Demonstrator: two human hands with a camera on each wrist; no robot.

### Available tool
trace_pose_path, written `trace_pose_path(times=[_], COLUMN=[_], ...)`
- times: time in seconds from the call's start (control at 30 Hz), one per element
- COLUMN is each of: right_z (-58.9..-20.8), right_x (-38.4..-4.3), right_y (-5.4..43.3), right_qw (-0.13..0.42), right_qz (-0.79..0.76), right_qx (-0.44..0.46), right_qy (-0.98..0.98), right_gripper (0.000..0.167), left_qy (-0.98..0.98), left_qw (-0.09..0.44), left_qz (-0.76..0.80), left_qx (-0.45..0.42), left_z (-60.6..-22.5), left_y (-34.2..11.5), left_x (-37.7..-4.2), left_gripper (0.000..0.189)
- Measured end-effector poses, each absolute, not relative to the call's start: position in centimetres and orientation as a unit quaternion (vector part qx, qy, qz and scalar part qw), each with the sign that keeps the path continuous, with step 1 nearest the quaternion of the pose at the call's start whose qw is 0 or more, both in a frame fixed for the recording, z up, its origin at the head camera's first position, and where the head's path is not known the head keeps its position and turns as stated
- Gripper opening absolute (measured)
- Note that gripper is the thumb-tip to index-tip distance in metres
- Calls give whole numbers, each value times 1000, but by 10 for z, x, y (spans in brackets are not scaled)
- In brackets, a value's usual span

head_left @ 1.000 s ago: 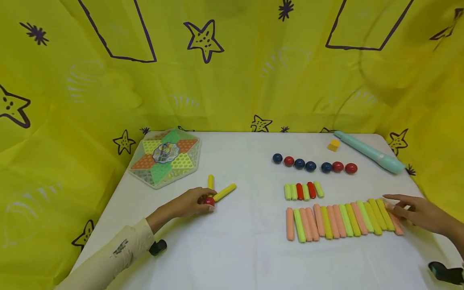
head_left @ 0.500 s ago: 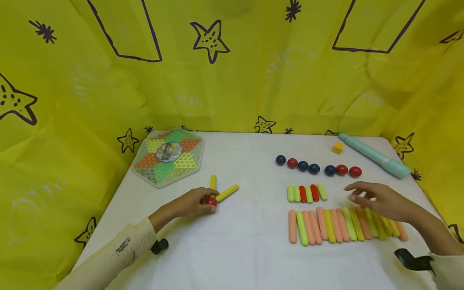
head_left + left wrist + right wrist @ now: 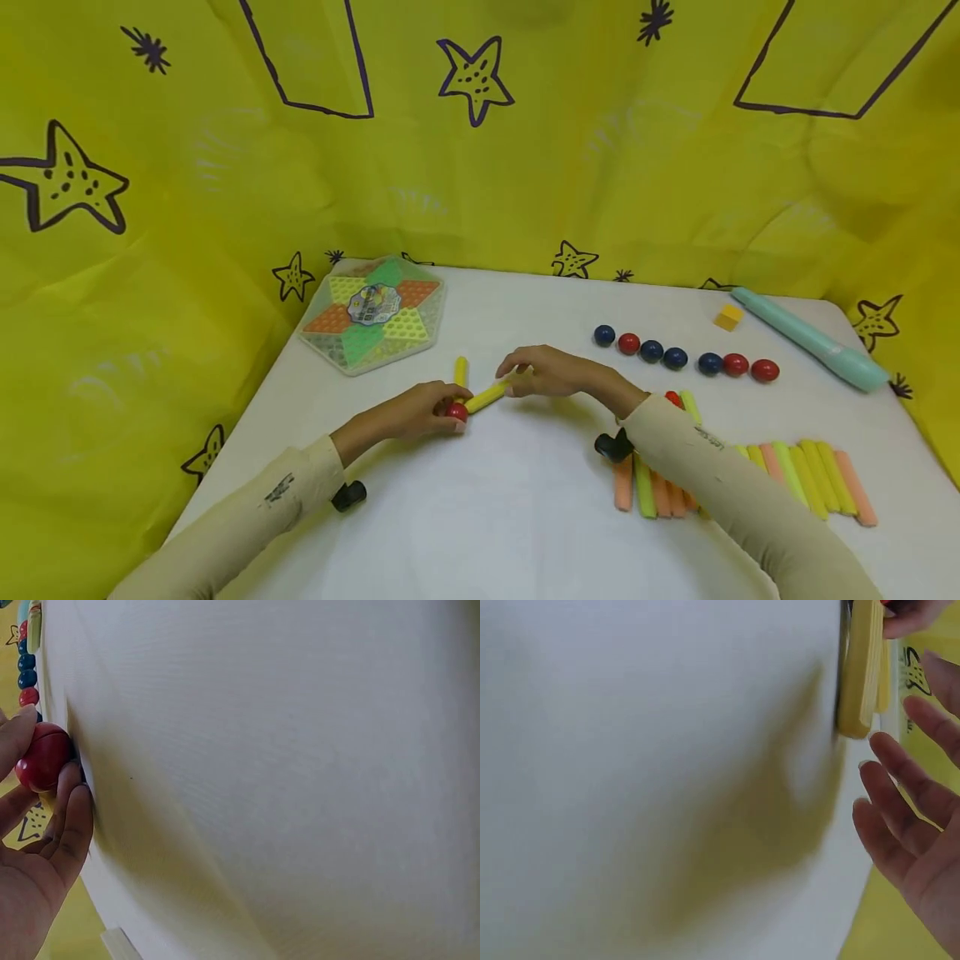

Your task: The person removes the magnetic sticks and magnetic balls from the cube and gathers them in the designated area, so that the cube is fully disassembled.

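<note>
In the head view my left hand [image 3: 427, 410] holds a red ball [image 3: 457, 412] low at the table, where two yellow sticks meet. The left wrist view shows this red ball [image 3: 45, 757], with a seam across it, between thumb and fingers. One yellow stick [image 3: 461, 368] points away from me; the other yellow stick [image 3: 487, 397] slants toward my right hand [image 3: 547, 372]. That hand's fingers are spread and hold nothing, close by the stick's outer end. In the right wrist view the yellow stick [image 3: 861, 671] is ridged lengthwise, just beyond the fingertips.
A star-patterned game board [image 3: 375, 312] lies at the back left. At right are a row of blue and red balls [image 3: 675, 358], a small yellow-orange block [image 3: 728, 317], a teal tube-like object [image 3: 813, 337] and a row of coloured sticks [image 3: 810, 475], partly behind my right sleeve.
My right hand has swept left from the right end of the stick row to the slanting yellow stick. The left hand keeps holding the red ball. The head view has turned slightly.
</note>
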State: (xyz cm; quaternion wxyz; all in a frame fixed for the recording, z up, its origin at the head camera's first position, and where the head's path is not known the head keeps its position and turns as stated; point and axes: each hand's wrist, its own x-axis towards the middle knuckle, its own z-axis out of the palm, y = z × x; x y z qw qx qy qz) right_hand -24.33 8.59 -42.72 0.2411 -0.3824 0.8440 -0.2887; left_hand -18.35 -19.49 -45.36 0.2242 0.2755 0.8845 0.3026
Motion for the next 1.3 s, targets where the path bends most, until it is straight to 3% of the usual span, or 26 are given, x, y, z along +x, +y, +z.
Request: trace_pose_path(times=[0.2, 0.37, 0.67, 0.83, 0.97, 1.2, 1.3], right_z=[-440, -442, -434, -437, -436, -415, -407], right_x=[-252, -253, -260, -265, -263, -244, -232], right_y=[61, 51, 58, 72, 90, 153, 199], right_qw=[253, 262, 305, 295, 310, 354, 334], right_qz=[-253, -215, -176, -220, -277, -370, -380], right_qx=[-387, -406, -465, -448, -412, -301, -275], right_qy=[850, 849, 813, 815, 810, 805, 818], right_gripper=[34, 21, 13, 12, 20, 68, 74], left_qy=[884, 886, 885, 888, 890, 889, 888], left_qw=[228, 222, 212, 205, 206, 211, 208], left_qz=[301, 298, 309, 305, 303, 306, 308], left_qx=[277, 276, 277, 277, 273, 269, 272], left_z=[-454, -454, -456, -456, -456, -455, -455], left_y=[-193, -194, -192, -193, -193, -192, -191], left_x=[-184, -184, -183, -182, -181, -181, -180], left_gripper=[50, 50, 51, 49, 50, 51, 51])
